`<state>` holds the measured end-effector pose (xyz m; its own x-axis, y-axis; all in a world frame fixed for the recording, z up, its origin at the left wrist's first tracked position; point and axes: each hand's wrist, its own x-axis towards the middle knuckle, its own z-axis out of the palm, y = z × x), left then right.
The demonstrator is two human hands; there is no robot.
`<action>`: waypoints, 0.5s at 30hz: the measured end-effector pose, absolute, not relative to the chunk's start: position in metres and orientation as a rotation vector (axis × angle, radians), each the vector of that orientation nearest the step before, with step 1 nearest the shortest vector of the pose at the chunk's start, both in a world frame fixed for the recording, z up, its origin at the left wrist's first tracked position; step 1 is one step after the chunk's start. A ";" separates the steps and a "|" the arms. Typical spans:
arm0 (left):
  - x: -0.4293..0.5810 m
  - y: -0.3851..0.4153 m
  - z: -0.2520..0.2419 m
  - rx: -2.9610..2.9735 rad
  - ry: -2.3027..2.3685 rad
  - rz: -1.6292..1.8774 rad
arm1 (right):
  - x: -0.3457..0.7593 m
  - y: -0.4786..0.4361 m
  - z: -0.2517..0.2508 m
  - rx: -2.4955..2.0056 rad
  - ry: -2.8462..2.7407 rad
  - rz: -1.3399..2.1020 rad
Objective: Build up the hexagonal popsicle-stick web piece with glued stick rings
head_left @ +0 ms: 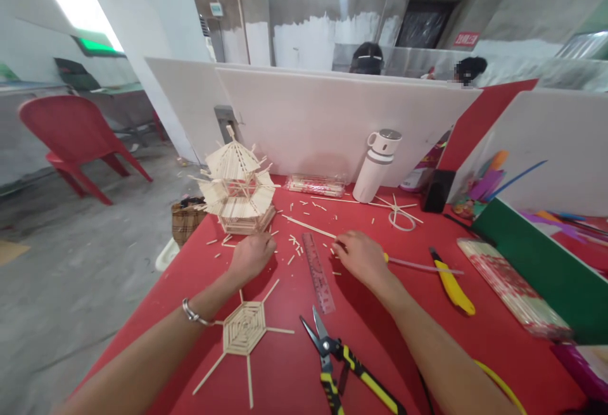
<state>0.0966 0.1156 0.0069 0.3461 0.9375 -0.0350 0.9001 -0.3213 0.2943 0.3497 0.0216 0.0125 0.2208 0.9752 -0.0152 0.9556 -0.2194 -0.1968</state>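
Note:
My left hand (254,255) is closed beside the base of a pagoda-like model (240,190) built from thin wooden sticks; anything inside its fingers is hidden. My right hand (360,258) has curled fingers pinching at the near end of a long wooden stick (310,226). Between both hands lies a clear pink ruler (317,270), with short stick offcuts (295,245) scattered about. A six-armed stick web (244,327) rests flat by my left forearm. Open-bladed garden shears (327,346) lie between the forearms. A translucent rod (425,266) sticks out from a yellow piece beside my right hand.
A yellow utility knife (453,285) and a packet of sticks (515,288) lie right, by a green board (546,275). A white bottle (375,168) and another stick packet (316,185) stand before the white partition (308,117). The red table's (175,301) left edge is near.

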 end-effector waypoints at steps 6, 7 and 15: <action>0.073 0.106 0.005 2.331 1.312 0.520 | 0.346 0.098 -0.010 -2.395 -2.026 0.376; 0.066 0.104 0.005 2.308 1.293 0.555 | 0.349 0.103 -0.013 -2.410 -2.033 0.400; 0.052 0.094 0.011 2.273 1.333 0.636 | 0.358 0.100 -0.014 -2.448 -2.085 0.356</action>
